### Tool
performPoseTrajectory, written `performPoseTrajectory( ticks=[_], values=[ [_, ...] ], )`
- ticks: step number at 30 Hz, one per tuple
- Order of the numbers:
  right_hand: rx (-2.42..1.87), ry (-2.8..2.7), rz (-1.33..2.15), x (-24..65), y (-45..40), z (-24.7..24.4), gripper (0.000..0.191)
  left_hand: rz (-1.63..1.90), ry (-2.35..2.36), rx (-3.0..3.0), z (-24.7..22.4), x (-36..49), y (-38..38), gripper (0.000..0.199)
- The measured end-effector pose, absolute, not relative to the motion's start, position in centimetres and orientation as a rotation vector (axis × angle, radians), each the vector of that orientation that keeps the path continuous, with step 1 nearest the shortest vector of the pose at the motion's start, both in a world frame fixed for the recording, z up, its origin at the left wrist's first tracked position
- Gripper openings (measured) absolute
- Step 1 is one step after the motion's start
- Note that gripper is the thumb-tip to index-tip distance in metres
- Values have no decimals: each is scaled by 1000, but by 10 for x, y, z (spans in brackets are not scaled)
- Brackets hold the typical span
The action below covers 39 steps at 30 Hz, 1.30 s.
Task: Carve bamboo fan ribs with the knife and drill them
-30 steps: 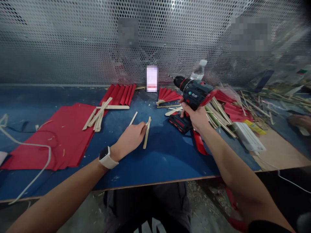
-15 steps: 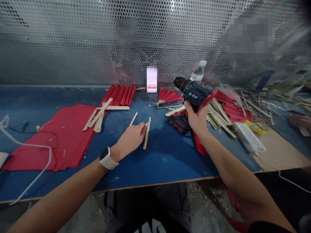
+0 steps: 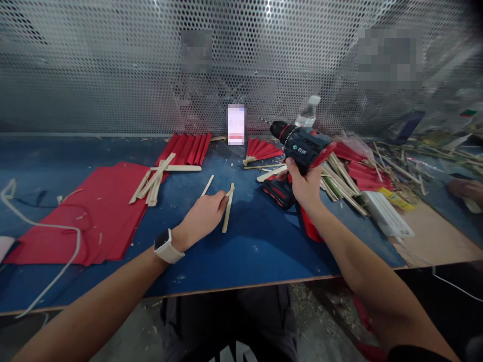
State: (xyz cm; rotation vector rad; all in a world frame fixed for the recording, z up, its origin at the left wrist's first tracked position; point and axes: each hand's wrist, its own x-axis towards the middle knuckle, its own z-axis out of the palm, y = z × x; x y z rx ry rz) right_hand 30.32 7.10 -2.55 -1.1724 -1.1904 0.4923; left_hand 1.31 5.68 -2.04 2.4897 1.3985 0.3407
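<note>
My left hand [image 3: 207, 212] pinches a thin wooden strip near the middle of the blue table. Just right of its fingertips another flat wooden strip [image 3: 227, 213] lies on the table, its far end close to the pinched one. A further light strip [image 3: 207, 185] shows beyond the knuckles. My right hand [image 3: 307, 186] is wrapped round the handle of a dark cordless drill [image 3: 302, 146], whose bit points to the back left. The drill's battery base [image 3: 278, 193] is low over or on the table; which one is unclear. Beside it lies a red object [image 3: 311, 226].
Red sheets [image 3: 86, 216], crossed wooden strips [image 3: 153, 183] and a white cable [image 3: 49, 224] are on the left. Behind stand pleated red paper [image 3: 186, 148], a phone [image 3: 236, 123] and a bottle [image 3: 308, 111]. Sticks, a white power strip [image 3: 388, 213] and another person's hand [image 3: 466, 188] are rightward.
</note>
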Motion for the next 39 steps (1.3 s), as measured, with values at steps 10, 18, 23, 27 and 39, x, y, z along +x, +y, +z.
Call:
performPoseTrajectory(
  ticks=[10,18,23,27,39],
  values=[
    [-1185,-1238,473,298,65,-17,48,342,1381,2505,-21,13,57,26],
    [-1197,-1251,453,301,68,-22,48,370,1372,2497,-23,12,58,27],
    [-1177,-1250,452,301,69,-23,46,364,1369,2509,-23,12,58,27],
    [-1184,-1260,448,301,70,-23,46,361,1375,2501,-24,12,58,27],
    [-1180,-1261,436,302,71,-26,45,397,1349,2487,-25,11,58,27]
  ],
)
